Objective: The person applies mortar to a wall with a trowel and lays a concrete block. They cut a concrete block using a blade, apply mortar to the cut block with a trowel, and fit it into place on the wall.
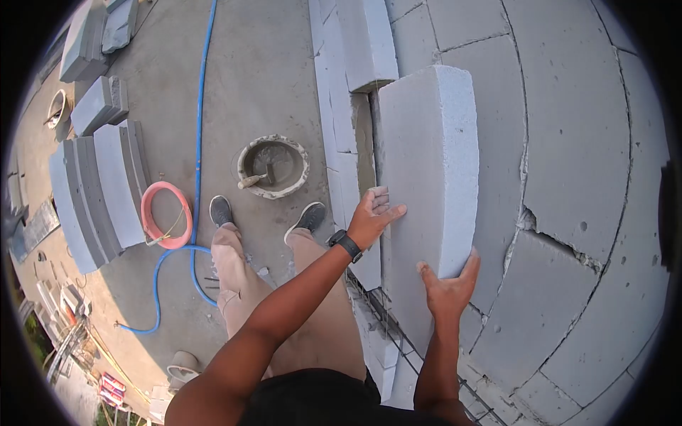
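A large pale block [419, 156] stands against the block wall on a low course of blocks. My left hand [374, 215], with a dark watch on the wrist, rests on the block's near long side, thumb and fingers against its face. My right hand [449, 284] grips the block's lower end, thumb on one side and fingers on the other. Beyond it, another block [366, 42] sits on the same course. Grey mortar [364, 135] shows in the strip beside the block.
A mortar bucket [303, 170] with a trowel [259, 177] stands near my feet. A blue hose [201, 106] crosses the floor, beside a pink-rimmed bucket [147, 213]. Stacked blocks [85, 202] lie at the left. Metal reinforcement [387, 319] runs below the held block.
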Action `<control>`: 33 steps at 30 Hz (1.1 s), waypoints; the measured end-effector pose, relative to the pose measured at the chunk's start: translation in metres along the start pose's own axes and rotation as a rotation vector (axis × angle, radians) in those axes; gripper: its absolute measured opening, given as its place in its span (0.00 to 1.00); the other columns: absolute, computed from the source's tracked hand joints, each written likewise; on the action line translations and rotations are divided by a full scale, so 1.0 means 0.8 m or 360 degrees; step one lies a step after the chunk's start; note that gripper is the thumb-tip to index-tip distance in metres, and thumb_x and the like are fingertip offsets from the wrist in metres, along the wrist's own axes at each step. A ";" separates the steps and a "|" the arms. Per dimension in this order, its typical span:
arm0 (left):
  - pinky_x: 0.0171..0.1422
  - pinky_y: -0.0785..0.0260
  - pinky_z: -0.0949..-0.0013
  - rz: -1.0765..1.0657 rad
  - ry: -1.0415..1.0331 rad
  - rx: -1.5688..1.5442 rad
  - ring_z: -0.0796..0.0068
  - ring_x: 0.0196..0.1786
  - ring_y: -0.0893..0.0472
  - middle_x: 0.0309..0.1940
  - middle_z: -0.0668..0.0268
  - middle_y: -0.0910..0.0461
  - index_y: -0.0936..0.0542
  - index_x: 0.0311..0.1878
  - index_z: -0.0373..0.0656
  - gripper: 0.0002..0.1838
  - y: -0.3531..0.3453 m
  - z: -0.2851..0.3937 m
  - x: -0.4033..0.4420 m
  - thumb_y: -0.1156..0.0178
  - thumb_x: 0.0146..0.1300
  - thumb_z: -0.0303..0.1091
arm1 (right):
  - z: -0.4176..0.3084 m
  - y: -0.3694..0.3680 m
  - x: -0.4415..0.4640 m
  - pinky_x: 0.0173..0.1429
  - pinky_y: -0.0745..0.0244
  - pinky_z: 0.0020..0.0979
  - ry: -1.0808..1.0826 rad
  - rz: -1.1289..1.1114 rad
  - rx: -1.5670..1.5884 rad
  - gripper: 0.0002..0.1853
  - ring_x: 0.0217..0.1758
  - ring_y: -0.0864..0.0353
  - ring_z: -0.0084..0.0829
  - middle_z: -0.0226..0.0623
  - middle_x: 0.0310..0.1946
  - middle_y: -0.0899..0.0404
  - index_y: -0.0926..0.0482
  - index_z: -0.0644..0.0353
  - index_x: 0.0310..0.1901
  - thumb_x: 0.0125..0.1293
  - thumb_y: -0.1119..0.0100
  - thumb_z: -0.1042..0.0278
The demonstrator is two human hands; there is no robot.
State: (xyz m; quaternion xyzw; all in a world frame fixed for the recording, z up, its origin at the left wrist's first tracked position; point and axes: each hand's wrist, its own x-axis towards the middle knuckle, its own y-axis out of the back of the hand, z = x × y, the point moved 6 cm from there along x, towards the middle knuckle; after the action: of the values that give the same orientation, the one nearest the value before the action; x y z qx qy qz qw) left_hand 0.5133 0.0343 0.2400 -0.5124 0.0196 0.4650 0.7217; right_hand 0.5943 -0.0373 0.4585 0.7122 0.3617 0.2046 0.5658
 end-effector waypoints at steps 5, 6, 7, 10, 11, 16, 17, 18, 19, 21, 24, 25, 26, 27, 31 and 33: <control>0.77 0.48 0.55 0.0283 -0.0430 0.1324 0.50 0.73 0.41 0.70 0.41 0.45 0.51 0.72 0.25 0.62 -0.010 0.000 0.015 0.23 0.47 0.53 | 0.042 -0.023 0.049 0.63 0.36 0.49 -0.0039 0.0136 -0.0144 0.47 0.57 0.30 0.56 0.56 0.51 0.30 0.38 0.75 0.62 0.42 0.23 0.65; 0.79 0.54 0.54 0.0382 -0.0441 0.1517 0.48 0.75 0.45 0.72 0.40 0.49 0.54 0.73 0.24 0.67 -0.005 -0.004 0.018 0.22 0.44 0.55 | 0.047 -0.032 0.054 0.63 0.36 0.49 -0.0050 0.0122 -0.0134 0.47 0.57 0.30 0.56 0.56 0.51 0.30 0.38 0.75 0.62 0.42 0.23 0.65; 0.79 0.54 0.54 0.0381 -0.0429 0.1529 0.48 0.75 0.45 0.72 0.40 0.49 0.54 0.73 0.24 0.67 0.003 -0.013 0.026 0.22 0.44 0.55 | 0.050 -0.041 0.058 0.64 0.36 0.50 -0.0050 0.0128 -0.0102 0.47 0.57 0.30 0.56 0.56 0.51 0.30 0.38 0.75 0.62 0.42 0.23 0.64; 0.77 0.48 0.52 0.0298 -0.0164 0.1214 0.47 0.75 0.43 0.73 0.39 0.53 0.57 0.74 0.26 0.68 0.016 -0.028 0.057 0.21 0.44 0.52 | 0.053 -0.067 0.072 0.64 0.37 0.50 -0.0047 0.0108 -0.0073 0.47 0.57 0.31 0.56 0.56 0.52 0.30 0.38 0.74 0.63 0.42 0.22 0.64; 0.75 0.44 0.51 0.0244 0.0030 0.0835 0.46 0.75 0.44 0.73 0.38 0.52 0.58 0.74 0.27 0.69 0.020 -0.039 0.059 0.20 0.43 0.51 | 0.055 -0.077 0.072 0.64 0.38 0.50 -0.0062 0.0069 -0.0075 0.47 0.58 0.32 0.55 0.55 0.52 0.31 0.38 0.73 0.63 0.43 0.22 0.64; 0.69 0.35 0.49 0.0014 0.0403 0.0164 0.47 0.75 0.43 0.72 0.37 0.47 0.57 0.75 0.29 0.67 0.029 -0.052 0.067 0.19 0.43 0.45 | 0.066 -0.128 0.083 0.65 0.39 0.51 -0.0032 0.0047 -0.0042 0.48 0.59 0.33 0.55 0.55 0.54 0.31 0.39 0.72 0.64 0.43 0.22 0.64; 0.71 0.38 0.50 0.0001 0.0417 0.0136 0.48 0.76 0.44 0.72 0.38 0.47 0.57 0.75 0.29 0.66 0.033 -0.051 0.070 0.20 0.45 0.44 | 0.067 -0.138 0.086 0.65 0.39 0.52 -0.0040 0.0041 -0.0025 0.49 0.59 0.33 0.55 0.55 0.54 0.32 0.40 0.72 0.64 0.43 0.22 0.63; 0.74 0.41 0.52 -0.0011 0.0430 0.0105 0.48 0.76 0.45 0.72 0.38 0.46 0.58 0.75 0.28 0.66 0.036 -0.054 0.075 0.21 0.46 0.44 | 0.068 -0.148 0.089 0.65 0.39 0.52 -0.0020 0.0032 -0.0030 0.49 0.59 0.33 0.55 0.55 0.54 0.32 0.40 0.72 0.64 0.43 0.22 0.63; 0.74 0.41 0.52 0.0006 0.0422 0.0087 0.48 0.76 0.45 0.72 0.38 0.46 0.58 0.75 0.28 0.66 0.043 -0.064 0.080 0.21 0.46 0.44 | 0.073 -0.157 0.089 0.66 0.39 0.50 -0.0050 0.0020 -0.0005 0.49 0.61 0.33 0.56 0.57 0.56 0.32 0.39 0.73 0.64 0.44 0.21 0.63; 0.79 0.52 0.57 -0.0031 0.0266 0.0142 0.51 0.79 0.49 0.75 0.40 0.51 0.61 0.75 0.27 0.67 0.052 -0.072 0.093 0.21 0.47 0.45 | 0.078 -0.171 0.092 0.68 0.39 0.49 -0.0058 -0.0009 0.0024 0.49 0.62 0.33 0.57 0.59 0.58 0.33 0.39 0.75 0.65 0.44 0.21 0.63; 0.81 0.61 0.61 0.0005 0.0319 0.0084 0.53 0.80 0.55 0.77 0.40 0.57 0.64 0.75 0.25 0.69 0.066 -0.085 0.102 0.23 0.49 0.49 | 0.085 -0.194 0.098 0.68 0.38 0.48 -0.0075 -0.0050 0.0007 0.49 0.62 0.32 0.56 0.58 0.57 0.32 0.39 0.74 0.64 0.43 0.20 0.62; 0.81 0.61 0.61 0.0018 0.0309 0.0084 0.53 0.80 0.55 0.77 0.40 0.57 0.64 0.75 0.25 0.69 0.071 -0.091 0.107 0.23 0.49 0.49 | 0.089 -0.201 0.100 0.65 0.37 0.50 -0.0043 -0.0025 0.0044 0.50 0.60 0.32 0.56 0.56 0.55 0.31 0.38 0.73 0.64 0.43 0.20 0.59; 0.81 0.62 0.61 0.0032 0.0306 0.0126 0.54 0.80 0.57 0.77 0.40 0.59 0.64 0.75 0.24 0.69 0.075 -0.097 0.111 0.24 0.49 0.51 | 0.094 -0.206 0.103 0.62 0.37 0.51 -0.0013 0.0001 0.0077 0.50 0.57 0.31 0.55 0.54 0.52 0.30 0.38 0.72 0.63 0.43 0.19 0.56; 0.81 0.62 0.61 0.0044 0.0301 0.0169 0.54 0.81 0.59 0.77 0.40 0.62 0.64 0.75 0.24 0.69 0.077 -0.101 0.116 0.25 0.50 0.53 | 0.098 -0.213 0.106 0.62 0.37 0.51 -0.0004 -0.0004 0.0081 0.50 0.57 0.31 0.55 0.54 0.52 0.30 0.38 0.72 0.63 0.43 0.19 0.56; 0.81 0.62 0.61 0.0106 0.0296 0.0160 0.53 0.81 0.59 0.77 0.40 0.63 0.65 0.74 0.23 0.70 0.090 -0.112 0.131 0.26 0.49 0.56 | 0.102 -0.235 0.115 0.60 0.35 0.51 0.0067 0.0009 0.0149 0.50 0.56 0.30 0.56 0.54 0.51 0.29 0.36 0.72 0.63 0.42 0.19 0.53; 0.77 0.49 0.61 0.0158 0.0291 0.0162 0.59 0.78 0.48 0.77 0.45 0.54 0.65 0.76 0.30 0.63 0.101 -0.115 0.139 0.27 0.56 0.46 | 0.102 -0.245 0.118 0.60 0.35 0.51 0.0065 -0.0009 0.0145 0.50 0.56 0.30 0.56 0.54 0.51 0.29 0.36 0.72 0.62 0.42 0.19 0.53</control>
State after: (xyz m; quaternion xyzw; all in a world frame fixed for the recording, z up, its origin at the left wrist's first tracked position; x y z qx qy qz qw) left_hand 0.5619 0.0403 0.0817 -0.5138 0.1342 0.4498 0.7181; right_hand 0.6574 -0.0009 0.2377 0.7318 0.3844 0.2008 0.5258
